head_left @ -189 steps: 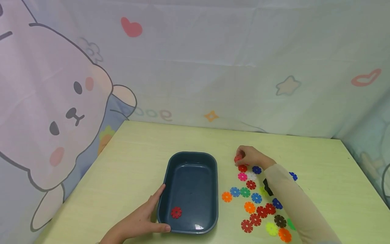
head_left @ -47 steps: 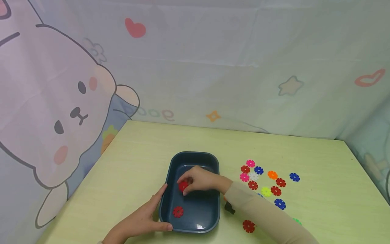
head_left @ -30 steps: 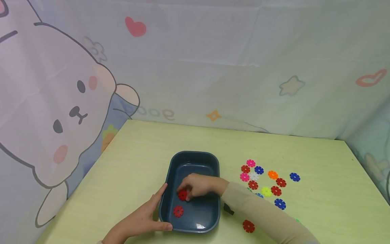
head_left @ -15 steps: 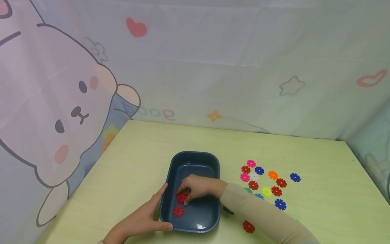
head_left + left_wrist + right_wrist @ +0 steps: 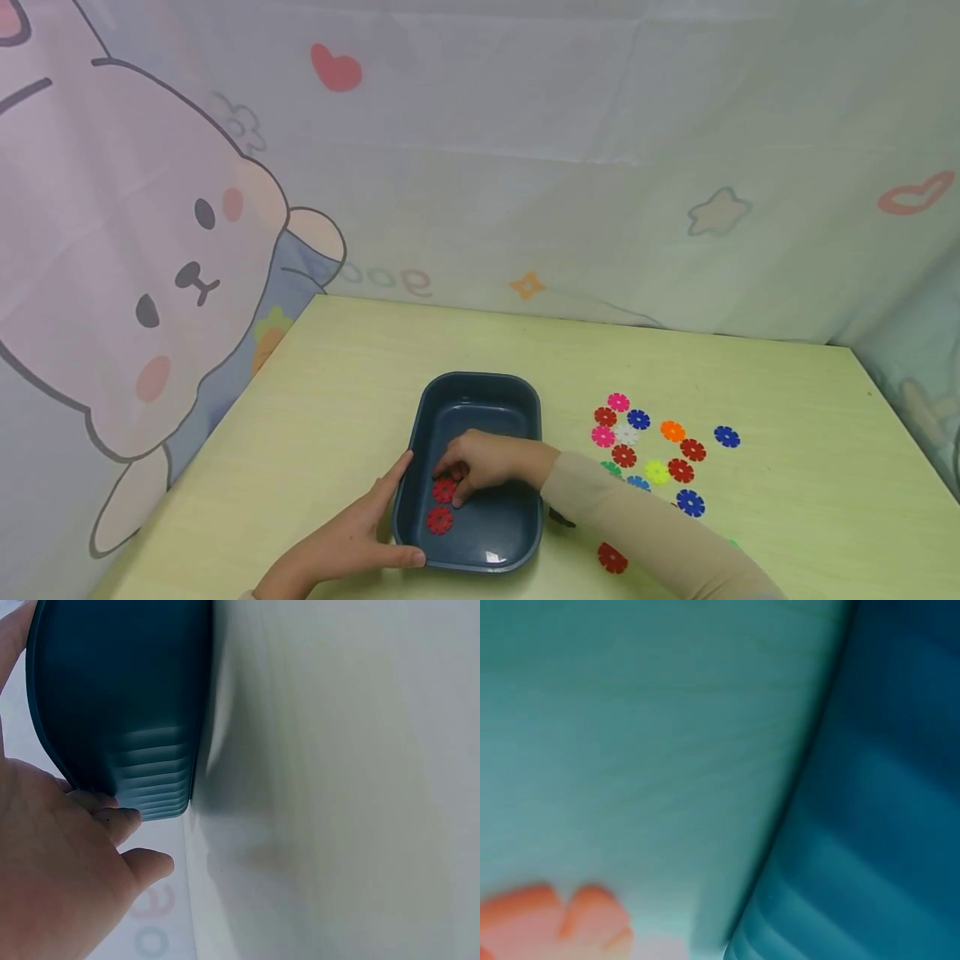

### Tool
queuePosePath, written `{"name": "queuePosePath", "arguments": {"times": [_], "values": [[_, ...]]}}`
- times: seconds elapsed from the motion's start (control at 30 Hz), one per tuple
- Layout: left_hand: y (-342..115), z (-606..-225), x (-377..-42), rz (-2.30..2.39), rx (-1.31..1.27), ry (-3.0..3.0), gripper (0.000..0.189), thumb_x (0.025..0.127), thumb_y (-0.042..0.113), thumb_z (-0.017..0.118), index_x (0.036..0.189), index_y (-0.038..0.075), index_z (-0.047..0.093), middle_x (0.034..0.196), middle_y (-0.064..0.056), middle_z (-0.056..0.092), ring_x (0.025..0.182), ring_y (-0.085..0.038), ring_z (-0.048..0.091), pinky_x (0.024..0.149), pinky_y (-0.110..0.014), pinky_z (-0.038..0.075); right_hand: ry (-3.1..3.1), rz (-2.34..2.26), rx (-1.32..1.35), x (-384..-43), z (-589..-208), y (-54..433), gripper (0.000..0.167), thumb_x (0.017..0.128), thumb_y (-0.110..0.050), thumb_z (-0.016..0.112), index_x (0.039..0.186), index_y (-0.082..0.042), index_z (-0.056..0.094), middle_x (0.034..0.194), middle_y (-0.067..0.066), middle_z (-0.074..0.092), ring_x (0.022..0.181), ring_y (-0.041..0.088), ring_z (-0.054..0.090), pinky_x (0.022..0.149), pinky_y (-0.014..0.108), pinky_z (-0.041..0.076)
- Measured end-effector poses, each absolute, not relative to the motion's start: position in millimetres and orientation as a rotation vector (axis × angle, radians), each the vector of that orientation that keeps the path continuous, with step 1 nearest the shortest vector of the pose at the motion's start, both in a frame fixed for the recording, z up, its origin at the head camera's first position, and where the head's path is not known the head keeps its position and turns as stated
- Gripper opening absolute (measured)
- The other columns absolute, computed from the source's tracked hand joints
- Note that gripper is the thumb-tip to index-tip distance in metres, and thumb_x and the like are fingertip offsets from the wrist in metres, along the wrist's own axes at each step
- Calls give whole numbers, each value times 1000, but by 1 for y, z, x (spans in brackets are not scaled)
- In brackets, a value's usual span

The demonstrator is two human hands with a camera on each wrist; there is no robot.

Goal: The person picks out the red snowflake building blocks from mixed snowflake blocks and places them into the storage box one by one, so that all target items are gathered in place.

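A dark blue rectangular tray (image 5: pixel 474 375) rests on the table. My left hand (image 5: pixel 347 533) holds its near left corner, thumb along the near rim and fingers against the left side. In the left wrist view, fingertips (image 5: pixel 120 821) touch the ribbed outer wall of the tray (image 5: pixel 112 690). Inside the tray, my right hand (image 5: pixel 487 458) pinches a red notched snowflake disc (image 5: pixel 443 490) low over the floor. Another red snowflake disc (image 5: pixel 440 520) lies flat just nearer. Only the blurred tray wall (image 5: pixel 877 840) and a pinkish-orange shape appear in the right wrist view; the hand is unseen there.
Several loose snowflake discs lie right of the tray, including a pink disc (image 5: pixel 618 402), an orange disc (image 5: pixel 672 431), a blue disc (image 5: pixel 727 437) and a dark red disc (image 5: pixel 612 557). The right sleeve (image 5: pixel 645 525) covers some. A printed cloth (image 5: pixel 480 150) hangs behind the table.
My right hand has come from the loose discs on the right into the tray with a red snowflake disc, then lowered it beside the first. The left hand has stayed at the corner.
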State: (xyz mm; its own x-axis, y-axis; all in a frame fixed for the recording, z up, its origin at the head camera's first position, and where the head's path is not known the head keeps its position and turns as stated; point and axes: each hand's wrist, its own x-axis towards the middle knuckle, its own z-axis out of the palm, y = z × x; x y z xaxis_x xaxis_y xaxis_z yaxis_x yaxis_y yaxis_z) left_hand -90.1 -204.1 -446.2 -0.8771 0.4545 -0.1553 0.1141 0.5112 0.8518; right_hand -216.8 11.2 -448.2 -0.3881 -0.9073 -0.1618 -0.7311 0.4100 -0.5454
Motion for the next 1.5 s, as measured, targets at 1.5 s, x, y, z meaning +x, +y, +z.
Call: {"name": "queuePosePath", "arguments": {"times": [1.5], "values": [[-201,-449,-92,1338,397,2376,115,78,31,81,156,20,-2,162,-7,1,147,-36,0,111,-66,12,2511,-957,-1216,-244,-374,164,44,79,-19,80,119,-8,65,100,-1,62,92,23,58,79,41,52]]}}
